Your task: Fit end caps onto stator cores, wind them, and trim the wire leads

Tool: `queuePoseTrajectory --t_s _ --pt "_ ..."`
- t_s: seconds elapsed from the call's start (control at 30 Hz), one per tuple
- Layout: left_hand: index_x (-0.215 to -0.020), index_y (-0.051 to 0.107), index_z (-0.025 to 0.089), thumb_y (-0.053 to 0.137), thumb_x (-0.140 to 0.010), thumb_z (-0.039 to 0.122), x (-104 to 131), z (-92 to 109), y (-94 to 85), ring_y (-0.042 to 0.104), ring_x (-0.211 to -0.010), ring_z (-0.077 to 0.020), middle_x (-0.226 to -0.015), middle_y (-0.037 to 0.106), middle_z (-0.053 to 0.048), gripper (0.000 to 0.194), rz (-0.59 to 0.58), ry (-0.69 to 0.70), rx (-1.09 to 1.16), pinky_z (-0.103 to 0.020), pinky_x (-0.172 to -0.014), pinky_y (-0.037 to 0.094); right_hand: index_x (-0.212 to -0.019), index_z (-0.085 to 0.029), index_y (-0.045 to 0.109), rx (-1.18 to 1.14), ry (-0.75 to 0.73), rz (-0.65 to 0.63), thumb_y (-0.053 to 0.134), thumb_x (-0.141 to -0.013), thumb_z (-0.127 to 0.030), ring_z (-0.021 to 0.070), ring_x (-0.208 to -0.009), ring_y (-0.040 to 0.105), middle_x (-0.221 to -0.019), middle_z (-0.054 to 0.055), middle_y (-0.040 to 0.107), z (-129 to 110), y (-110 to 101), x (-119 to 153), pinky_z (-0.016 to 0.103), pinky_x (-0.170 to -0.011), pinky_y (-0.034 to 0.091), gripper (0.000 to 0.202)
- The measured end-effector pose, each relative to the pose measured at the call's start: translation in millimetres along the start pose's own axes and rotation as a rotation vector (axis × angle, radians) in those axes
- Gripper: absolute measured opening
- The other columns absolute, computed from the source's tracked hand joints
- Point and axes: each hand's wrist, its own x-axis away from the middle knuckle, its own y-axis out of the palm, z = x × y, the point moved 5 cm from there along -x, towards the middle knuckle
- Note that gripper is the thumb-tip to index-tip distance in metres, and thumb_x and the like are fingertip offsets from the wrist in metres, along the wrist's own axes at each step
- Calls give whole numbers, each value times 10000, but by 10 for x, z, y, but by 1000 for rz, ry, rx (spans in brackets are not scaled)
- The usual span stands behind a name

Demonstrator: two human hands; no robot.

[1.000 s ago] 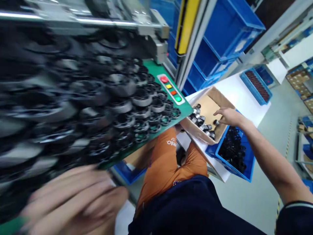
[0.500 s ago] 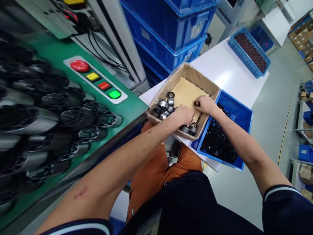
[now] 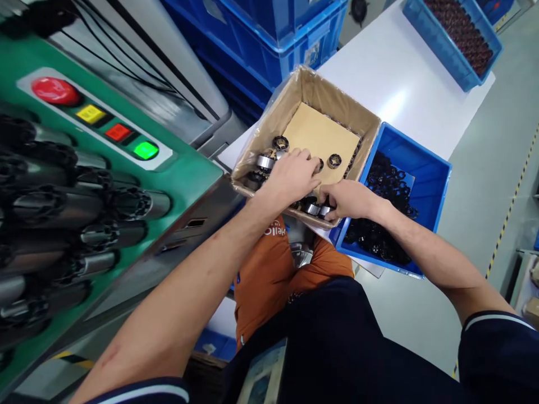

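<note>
My left hand is over a plastic-lined cardboard box, its fingers curled at a dark ring-shaped part on the tan cardboard sheet. Most of that part is hidden by the fingers. At the box's near right corner, my right hand closes its thumb and fingers on a silver-and-black ring-shaped part. Another ring part stands alone on the sheet, between the hands and the far wall. More silver-banded ring parts lie in a heap at the box's left side.
A blue bin of black parts adjoins the box on the right. Left is a green machine bench with lit buttons and many metal cylinders. Stacked blue crates rise behind; another blue tray sits on the white table.
My right hand has let go of a ring part, now on the sheet, and moved to the near corner parts. My left hand has shifted onto the sheet. The camera view has shifted too.
</note>
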Motion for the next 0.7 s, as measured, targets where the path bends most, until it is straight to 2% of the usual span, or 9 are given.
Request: queuePoseTrajectory --t_s 0.1,0.27,0.33,0.4,0.47,0.53,0.63,0.7 --pt "-1284 829 173 646 -1158 429 212 22 6 650 -1462 -367 -1460 745 -168 339 -28 67 1 -464 -1195 538 -1351 -267 804 -17 5 28 953 -948 -318 257 -1123 804 -1238 45 890 -22 23 9 321 -881 493 433" --pt "-1354 834 149 664 -1130 443 310 45 -10 617 -1488 -391 -1500 736 -188 406 -24 64 -13 -496 -1234 502 -1251 -286 833 10 61 99 799 -991 -190 220 -999 814 -1079 -7 892 -16 -100 82 314 -831 505 279" --pt "-1342 842 143 693 -1109 458 298 43 -14 607 -1496 -396 -1497 736 -197 419 -25 53 -10 -496 -1230 502 -1284 -283 833 47 97 128 754 -1019 -183 232 -1027 822 -1125 11 894 21 -160 78 329 -860 526 294" --pt "-1350 849 163 693 -1109 466 284 31 -20 611 -1491 -379 -1501 742 -188 416 -39 48 -3 -468 -1204 518 -1352 -280 824 89 121 121 845 -1003 -273 271 -1097 828 -1204 43 896 57 -176 32 358 -920 554 350" --pt "-1350 861 197 699 -1109 492 258 16 -32 627 -1476 -372 -1486 766 -171 413 -65 37 5 -454 -1172 537 -1354 -264 838 137 139 83 983 -917 -401 334 -1185 826 -1263 94 893 71 -144 -46 404 -996 575 480" --pt "-1307 884 220 755 -1071 520 206 8 -50 681 -1407 -383 -1402 815 -161 403 -103 0 13 -456 -1118 566 -1315 -221 862 186 161 51 1044 -850 -468 396 -1244 820 -1294 159 885 57 -98 -127 448 -1042 587 557" --pt "-1234 894 218 883 -951 505 72 49 -89 770 -1245 -377 -1258 861 -152 403 -137 -77 37 -437 -1033 593 -1312 -159 868 246 192 38 1022 -856 -422 434 -1234 830 -1313 228 869 4 -76 -191 462 -1008 612 548" --pt "-1230 885 215 951 -863 434 -32 120 -113 788 -1214 -365 -1242 869 -138 433 -132 -96 65 -427 -1050 588 -1303 -147 872 270 194 45 1009 -850 -387 433 -1205 839 -1312 230 865 -11 -123 -179 457 -988 624 531"
